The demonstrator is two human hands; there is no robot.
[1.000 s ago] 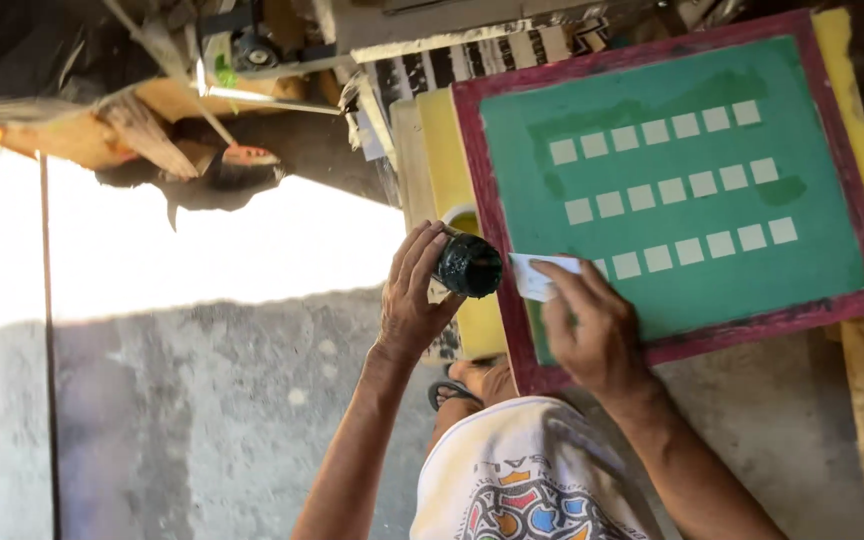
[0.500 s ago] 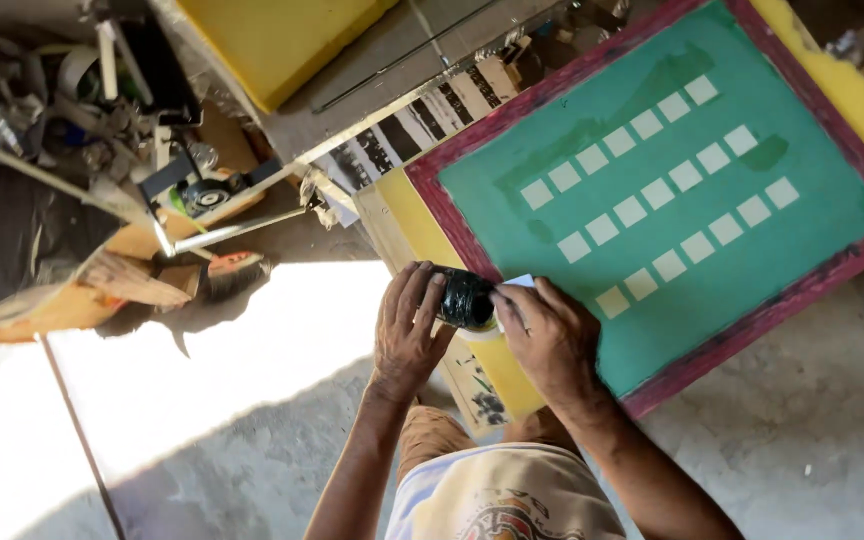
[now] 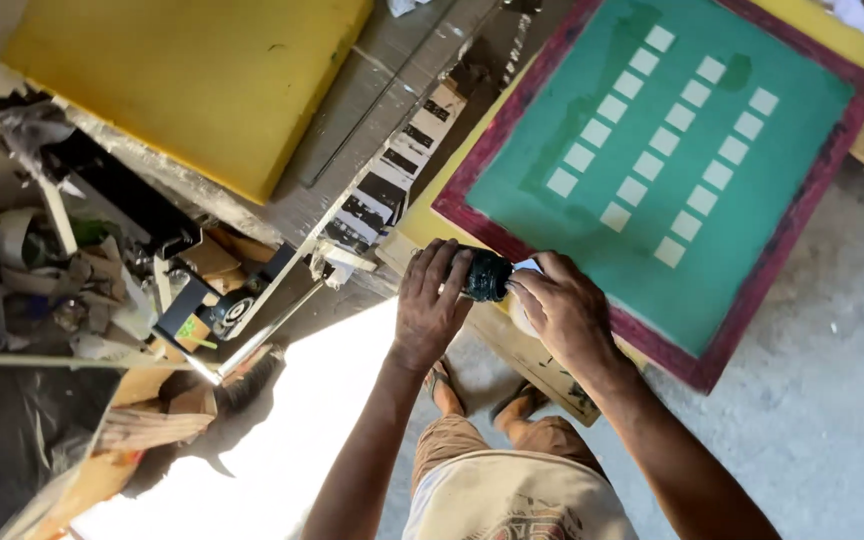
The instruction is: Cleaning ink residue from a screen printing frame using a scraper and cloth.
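While both hands meet just past the person's knees, the dark jar [image 3: 487, 275] sits between them, held in the air at the near left corner of the screen frame [image 3: 592, 310].

Left hand [image 3: 430, 305]: fingers curled round the jar's left side, thumb tucked under, a full wrap grip. Right hand [image 3: 564, 310]: fingertips pressed together on something small and pale just right of the jar; cannot tell what it is, or whether they also touch the jar.

Jar's long axis runs roughly left-right, from left palm toward right fingertips. The left hand is the one actually carrying it; the right works at its end.

Farther out: the green mesh with 2 slanted double rows of pale rectangles lies tilted, its maroon frame corner just beyond the knuckles. A yellow board [image 3: 192, 80] lies far left, a cluttered bench [image 3: 352, 170] between board and screen.

Versus 0.5 s ago: same 2-hand hold on the jar, hands no farther apart. The view has swung, so the screen now sits higher right and the yellow board shows more fully. Versus 1 s ago the right hand has come off the mesh edge and closed in on the jar.
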